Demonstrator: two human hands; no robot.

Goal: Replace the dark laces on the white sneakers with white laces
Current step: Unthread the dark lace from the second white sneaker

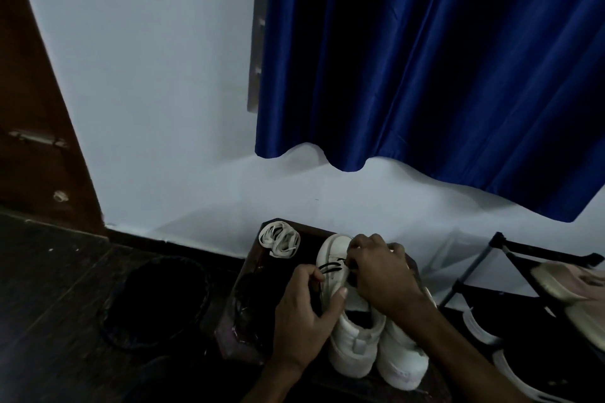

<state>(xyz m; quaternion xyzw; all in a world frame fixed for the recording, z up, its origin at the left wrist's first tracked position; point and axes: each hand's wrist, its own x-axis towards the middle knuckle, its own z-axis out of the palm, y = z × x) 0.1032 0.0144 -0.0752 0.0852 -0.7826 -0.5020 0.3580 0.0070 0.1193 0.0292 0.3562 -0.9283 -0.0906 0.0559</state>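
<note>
Left hand (304,314): It is holding the sneaker (355,337) from the left side. Its thumb is pressing on the white top. Its fingers are curling round the edge, right by the dark lace (330,267).
Right hand (383,275): It is reaching over the sneaker from the right. Its fingers are curling down and pinching the dark lace near the holes.
Sneaker: It is standing on the worktop (253,262), with its heel pointing at the person and its toe pointing at the wall (147,75).
Other sneaker (404,363): It is standing just beside the first one, on the right. The right arm is hiding part of it.
Dark lace: It is crossing the front of the sneaker, between the two hands.
White laces (280,239): They are lying in a loose bunch at the far left corner of the worktop, apart from the sneakers.
Basket (157,301): It is sitting on the floor (49,288), left of the worktop.
Rack (510,249): It is standing right of the worktop and holding more shoes (573,291).
Curtain (425,59): It is hanging blue on the wall, above everything.
Door (29,108): It is showing brown at the far left.
</note>
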